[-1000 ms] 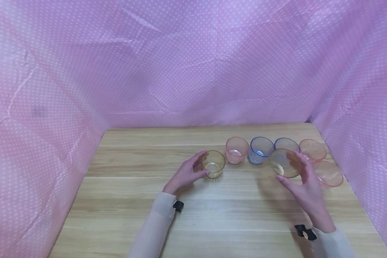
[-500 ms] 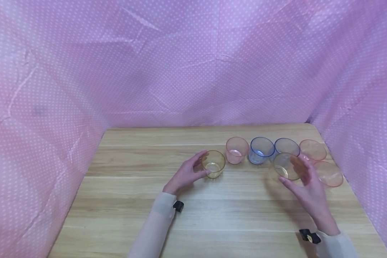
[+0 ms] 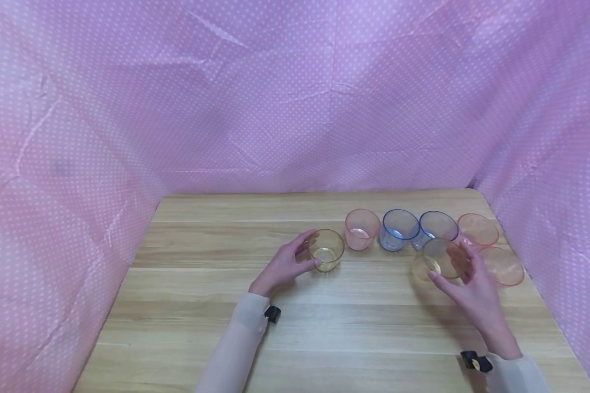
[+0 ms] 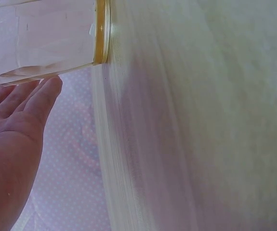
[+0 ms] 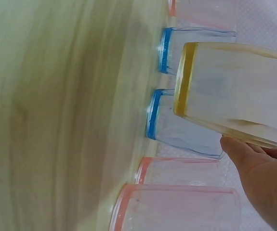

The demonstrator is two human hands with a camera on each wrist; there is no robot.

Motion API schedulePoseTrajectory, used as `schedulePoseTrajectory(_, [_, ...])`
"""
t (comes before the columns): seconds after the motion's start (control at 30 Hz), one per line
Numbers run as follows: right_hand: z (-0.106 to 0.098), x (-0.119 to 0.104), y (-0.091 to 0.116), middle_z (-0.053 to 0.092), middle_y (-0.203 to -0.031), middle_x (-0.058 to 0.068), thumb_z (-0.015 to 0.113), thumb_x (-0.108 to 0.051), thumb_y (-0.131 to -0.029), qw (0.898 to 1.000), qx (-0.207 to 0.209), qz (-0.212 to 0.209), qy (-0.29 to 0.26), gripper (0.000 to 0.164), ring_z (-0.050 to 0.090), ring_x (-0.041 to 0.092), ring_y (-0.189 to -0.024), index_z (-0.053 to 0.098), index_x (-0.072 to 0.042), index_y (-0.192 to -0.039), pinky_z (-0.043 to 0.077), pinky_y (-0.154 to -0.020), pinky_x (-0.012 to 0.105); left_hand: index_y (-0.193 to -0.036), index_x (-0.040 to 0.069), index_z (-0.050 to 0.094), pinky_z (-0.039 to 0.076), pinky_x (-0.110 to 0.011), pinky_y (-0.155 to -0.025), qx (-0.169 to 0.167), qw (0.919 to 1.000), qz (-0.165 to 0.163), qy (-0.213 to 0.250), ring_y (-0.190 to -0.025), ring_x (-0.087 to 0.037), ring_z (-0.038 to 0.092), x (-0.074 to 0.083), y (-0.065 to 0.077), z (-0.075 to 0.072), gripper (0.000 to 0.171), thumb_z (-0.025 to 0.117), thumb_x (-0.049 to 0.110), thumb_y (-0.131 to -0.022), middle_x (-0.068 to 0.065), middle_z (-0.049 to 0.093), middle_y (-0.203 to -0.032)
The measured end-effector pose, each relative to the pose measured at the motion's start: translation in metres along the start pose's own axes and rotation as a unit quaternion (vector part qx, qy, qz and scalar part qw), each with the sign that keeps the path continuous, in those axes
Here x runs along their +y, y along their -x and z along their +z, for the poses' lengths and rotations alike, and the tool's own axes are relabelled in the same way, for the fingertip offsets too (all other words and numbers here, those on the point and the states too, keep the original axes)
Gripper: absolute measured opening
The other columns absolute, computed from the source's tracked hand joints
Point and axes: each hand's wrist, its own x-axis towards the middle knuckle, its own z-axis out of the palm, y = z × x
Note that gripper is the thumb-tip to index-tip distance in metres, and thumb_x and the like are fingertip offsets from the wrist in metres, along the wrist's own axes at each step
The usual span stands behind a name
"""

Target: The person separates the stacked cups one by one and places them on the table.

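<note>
My left hand [image 3: 285, 266] holds a clear yellow cup [image 3: 326, 257] between thumb and fingers. This cup stands upright on the table, its thick amber base [image 4: 101, 33] against the wood in the left wrist view. With thumb and fingers round its side, my right hand [image 3: 477, 297] grips a second yellow cup [image 3: 437, 263]. In the right wrist view a gap shows between that yellow cup's base [image 5: 185, 79] and the tabletop. From the head it overlaps the front of the right blue cup [image 3: 437, 222].
A pink cup [image 3: 362, 232] and another blue cup [image 3: 399, 230] stand in the back row. At the right edge of the wooden table [image 3: 187, 305] are two more pink cups, one behind [image 3: 478, 229] and one in front [image 3: 502, 266]. Pink dotted cloth [image 3: 295, 109] surrounds the table.
My right hand has moved the second yellow cup a little right and nearer to me, uncovering more of the right blue cup. The left hand and its cup have stayed in place.
</note>
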Motion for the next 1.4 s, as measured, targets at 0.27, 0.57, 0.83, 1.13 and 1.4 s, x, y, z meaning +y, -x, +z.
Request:
schedulePoseTrajectory(0.27, [-0.001,0.007,-0.003,0.046,-0.148,0.033,0.084,-0.005,-0.086,1.000,-0.011,0.014,0.024,0.087,0.045,0.039,-0.139,0.032,0.001,-0.156,0.036,-0.103,0.001,-0.162,0.015,0.034,0.041,-0.037,-0.118,-0.002,0.9999,-0.009,0.007,-0.144,-0.031,0.046,0.002,0.000,0.000,0.083,0.079,0.030,-0.094,-0.009,0.042,-0.162])
schedulePoseTrajectory(0.57, [0.000,0.012,-0.003,0.046,-0.146,0.037,0.084,-0.002,-0.085,0.999,-0.013,-0.002,0.029,0.084,0.045,0.040,-0.138,0.036,0.003,-0.153,0.034,-0.103,0.000,-0.162,0.019,0.035,0.042,-0.035,-0.118,-0.007,0.9998,-0.013,0.015,-0.145,-0.029,0.044,0.002,-0.002,0.001,0.082,0.079,0.029,-0.094,-0.007,0.041,-0.162])
schedulePoseTrajectory(0.83, [-0.005,0.015,-0.001,0.042,-0.149,0.038,0.082,-0.013,-0.090,0.998,-0.030,0.021,0.058,0.086,0.044,0.061,-0.130,0.031,0.003,-0.157,0.032,-0.111,0.008,-0.162,0.019,0.036,0.042,-0.034,-0.117,-0.002,0.9998,-0.012,0.017,-0.145,-0.029,0.045,0.001,-0.001,0.002,0.081,0.079,0.028,-0.094,-0.008,0.042,-0.162])
schedulePoseTrajectory(1.13, [-0.010,0.013,0.003,0.039,-0.153,0.036,0.081,-0.021,-0.092,0.995,-0.030,0.024,0.092,0.090,0.046,0.063,-0.126,0.027,-0.002,-0.161,0.035,-0.109,0.009,-0.161,0.016,0.036,0.042,-0.036,-0.118,0.004,0.9999,0.000,0.013,-0.144,-0.031,0.046,-0.001,0.000,0.002,0.081,0.079,0.029,-0.094,-0.010,0.042,-0.162])
schedulePoseTrajectory(1.4, [-0.008,0.014,0.003,0.043,-0.149,0.035,0.084,-0.013,-0.088,0.995,-0.001,-0.008,0.096,0.089,0.049,0.060,-0.121,0.032,-0.002,-0.160,0.028,-0.090,-0.005,-0.161,0.015,0.037,0.041,-0.038,-0.118,0.005,0.9999,0.004,0.015,-0.144,-0.032,0.046,-0.001,0.000,0.002,0.081,0.080,0.027,-0.093,-0.011,0.042,-0.161])
